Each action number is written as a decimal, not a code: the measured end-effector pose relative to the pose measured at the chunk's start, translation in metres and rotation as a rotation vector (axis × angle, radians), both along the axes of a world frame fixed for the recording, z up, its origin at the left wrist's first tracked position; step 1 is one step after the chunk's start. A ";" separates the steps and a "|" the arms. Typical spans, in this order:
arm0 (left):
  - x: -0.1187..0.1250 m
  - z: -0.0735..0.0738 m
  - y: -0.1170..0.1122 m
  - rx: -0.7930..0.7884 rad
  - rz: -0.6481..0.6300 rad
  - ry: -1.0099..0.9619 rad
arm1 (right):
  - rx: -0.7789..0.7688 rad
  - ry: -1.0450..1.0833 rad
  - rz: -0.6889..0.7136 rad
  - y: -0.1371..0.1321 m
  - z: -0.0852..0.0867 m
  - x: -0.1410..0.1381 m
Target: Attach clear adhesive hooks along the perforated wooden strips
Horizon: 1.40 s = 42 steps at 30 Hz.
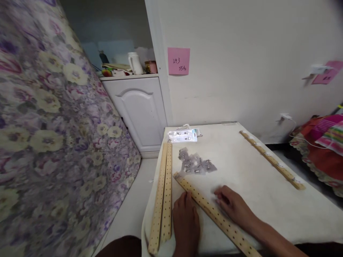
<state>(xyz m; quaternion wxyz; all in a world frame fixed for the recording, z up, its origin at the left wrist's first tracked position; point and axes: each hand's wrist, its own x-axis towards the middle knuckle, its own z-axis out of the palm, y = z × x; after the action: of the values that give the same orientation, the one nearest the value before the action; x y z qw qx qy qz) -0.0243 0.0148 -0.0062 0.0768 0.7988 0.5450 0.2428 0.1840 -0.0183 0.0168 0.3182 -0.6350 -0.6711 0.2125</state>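
Observation:
A perforated wooden strip (211, 210) lies slanted across the white-covered table. My left hand (187, 219) is at its left edge, fingers together and bent, fingertips against the wood; how the thumb sits is partly hidden. On the strip's other side, my right hand (232, 203) hovers close by. Its fingers are curled in, slightly blurred, and anything between them is hidden. Just beyond the strip's far end, small clear plastic bags (197, 162) with shiny metal pieces lie in a cluster.
Two more perforated strips (164, 192) lie side by side along the table's left edge. A clear blister pack (182, 135) sits at the back left. On the right, a wooden rail (272, 159) carries several metal hooks. A floral curtain (61, 125) hangs at left.

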 end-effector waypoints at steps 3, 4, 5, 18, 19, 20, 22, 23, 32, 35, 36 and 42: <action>0.000 0.000 0.001 -0.001 0.004 0.009 | 0.051 -0.031 -0.021 0.041 -0.002 0.002; 0.000 0.000 0.001 -0.004 0.005 0.010 | 0.054 -0.067 -0.026 0.053 -0.004 0.001; 0.000 0.000 0.001 -0.006 0.007 0.010 | 0.052 -0.115 -0.033 0.065 -0.006 0.000; 0.000 -0.003 0.002 -0.044 0.007 -0.021 | 0.048 -0.283 -0.115 0.110 -0.015 -0.008; 0.001 -0.003 0.001 -0.046 0.004 -0.027 | 0.069 -0.259 -0.125 0.109 -0.016 -0.008; 0.001 -0.004 0.001 -0.042 0.006 -0.036 | 0.093 -0.225 -0.132 0.108 -0.017 -0.008; 0.001 -0.006 0.001 -0.023 0.016 -0.053 | 0.137 -0.150 -0.125 0.107 -0.020 -0.007; 0.001 -0.007 0.001 -0.011 0.027 -0.059 | 0.148 -0.116 -0.116 0.107 -0.021 -0.007; 0.001 -0.012 0.002 0.020 0.042 -0.083 | 0.113 0.387 -0.066 0.107 -0.014 0.003; 0.000 -0.015 0.001 0.031 0.054 -0.132 | -0.073 0.618 0.017 0.107 -0.012 -0.003; -0.001 -0.016 0.002 0.029 0.043 -0.143 | -0.132 0.675 0.054 0.107 -0.012 -0.007; -0.003 -0.022 0.003 0.053 0.130 -0.260 | -0.312 0.679 0.265 0.116 -0.008 -0.038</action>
<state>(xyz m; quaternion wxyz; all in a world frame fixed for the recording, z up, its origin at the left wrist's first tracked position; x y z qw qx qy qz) -0.0269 0.0178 -0.0279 0.1096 0.7254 0.5745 0.3631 0.1458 0.0972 0.0093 0.3915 -0.4770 -0.5635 0.5493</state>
